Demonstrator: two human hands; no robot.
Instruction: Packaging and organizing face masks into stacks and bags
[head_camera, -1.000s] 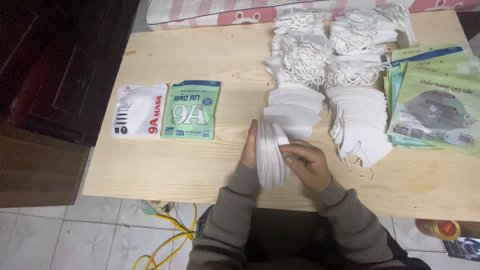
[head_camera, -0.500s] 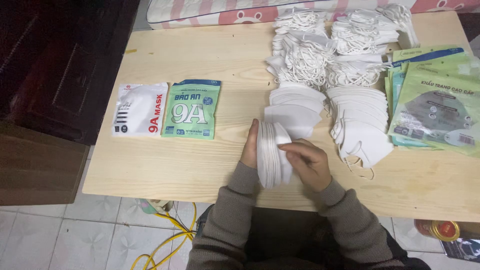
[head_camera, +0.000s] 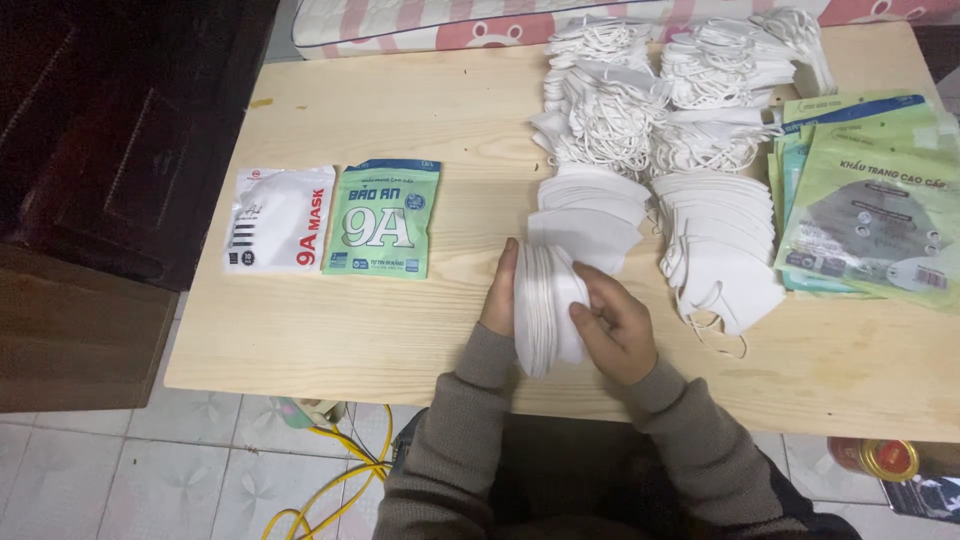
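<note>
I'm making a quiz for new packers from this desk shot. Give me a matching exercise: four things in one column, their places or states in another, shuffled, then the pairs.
Things:
1. bundle of white masks
2. green pouch
3. white pouch
4. stack of green packets

Places or states:
A. at the table's right edge
B. flat on the table, farthest left
C. held on edge between the left hand and right hand
D. flat, just right of the white pouch

Pairs: 1-C, 2-D, 3-B, 4-A
</note>
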